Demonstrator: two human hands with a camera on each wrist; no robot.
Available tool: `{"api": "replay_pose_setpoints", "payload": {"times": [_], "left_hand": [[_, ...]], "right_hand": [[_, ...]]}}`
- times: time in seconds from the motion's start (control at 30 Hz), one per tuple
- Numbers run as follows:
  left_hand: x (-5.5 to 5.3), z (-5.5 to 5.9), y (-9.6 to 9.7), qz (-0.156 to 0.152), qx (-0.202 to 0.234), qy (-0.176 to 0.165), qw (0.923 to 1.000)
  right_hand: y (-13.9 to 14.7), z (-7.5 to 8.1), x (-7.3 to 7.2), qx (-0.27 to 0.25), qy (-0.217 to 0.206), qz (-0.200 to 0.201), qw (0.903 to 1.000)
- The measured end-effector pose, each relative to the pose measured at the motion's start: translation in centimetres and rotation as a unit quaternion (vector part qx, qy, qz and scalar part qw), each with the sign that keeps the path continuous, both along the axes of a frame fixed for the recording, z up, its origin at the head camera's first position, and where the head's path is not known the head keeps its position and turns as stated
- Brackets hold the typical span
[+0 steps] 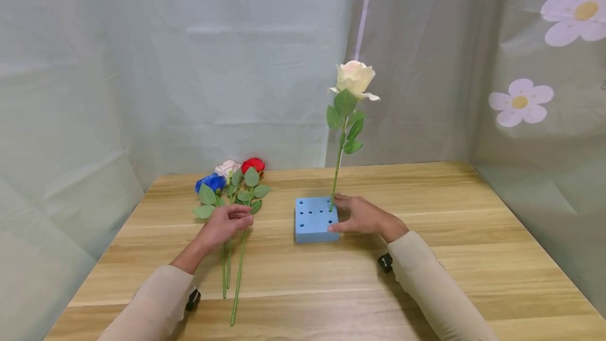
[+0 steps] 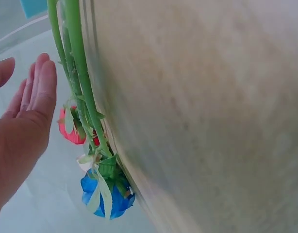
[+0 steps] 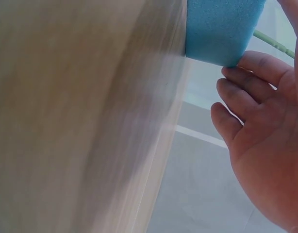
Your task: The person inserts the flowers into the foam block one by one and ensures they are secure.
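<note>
With the white rose (image 1: 355,78) standing, fetching another seems the step; right hand (image 1: 365,217) grips the blue foam block (image 1: 313,229); left hand (image 1: 224,225), thumb apart from fingers, should pinch a green stem (image 1: 239,278).

The light-blue square foam block (image 1: 316,233) is dotted with dark round holes (image 1: 301,225). The creamy-white artificial rose (image 1: 357,77) blushes faintly pink at its centre; its slender stem (image 1: 337,172) is yellowish green, its oval leaves (image 1: 345,102) a deeper green. The other blooms are a royal-blue artificial flower (image 1: 211,182), a bright red artificial rose (image 1: 253,164) and a pale pinkish-white artificial flower (image 1: 226,168). Brown grain streaks the honey-tan wooden table (image 1: 426,193). Both long cloth sleeves (image 1: 156,296) are plain beige. The creased grey fabric backdrop (image 1: 255,67) runs bluish on the left and browner on the right, with a pale lilac stripe (image 1: 364,9) and pinkish-white five-petalled printed flowers (image 1: 539,95) with yellow centres.
</note>
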State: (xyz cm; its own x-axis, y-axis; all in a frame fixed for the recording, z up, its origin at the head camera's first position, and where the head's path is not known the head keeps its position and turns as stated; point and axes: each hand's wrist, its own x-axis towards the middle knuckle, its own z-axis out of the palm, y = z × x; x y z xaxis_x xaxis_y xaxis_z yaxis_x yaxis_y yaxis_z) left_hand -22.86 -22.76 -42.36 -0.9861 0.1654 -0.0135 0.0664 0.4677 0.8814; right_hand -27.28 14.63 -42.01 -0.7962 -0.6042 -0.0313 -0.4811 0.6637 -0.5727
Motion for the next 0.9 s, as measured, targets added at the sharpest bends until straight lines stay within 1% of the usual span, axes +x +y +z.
{"api": "replay_pose_setpoints", "payload": {"times": [0.17,0.37,0.5,0.73,0.8,0.9], "left_hand": [[0.07,-0.19,-0.25,0.010,-0.025,0.009,0.9996],[-0.05,-0.42,-0.32,0.042,-0.055,0.006,0.9976],[-0.12,-0.45,-0.38,0.059,-0.058,-0.001,0.9966],[0.00,-0.43,-0.59,0.050,-0.052,-0.023,0.9971],[0.05,-0.42,-0.59,0.042,-0.044,-0.033,0.9976],[0.05,-0.41,-0.41,0.033,-0.019,-0.057,0.9976]], "right_hand": [[-0.06,0.02,0.01,-0.004,0.001,0.000,1.0000],[-0.02,-0.12,-0.07,-0.003,0.004,0.003,1.0000],[0.00,-0.12,-0.06,0.000,0.005,0.000,1.0000],[-0.06,-0.08,0.01,-0.003,0.000,-0.005,1.0000],[-0.05,-0.06,0.02,-0.003,-0.001,-0.004,1.0000],[-0.03,0.00,0.02,-0.003,0.000,-0.002,1.0000]]}}
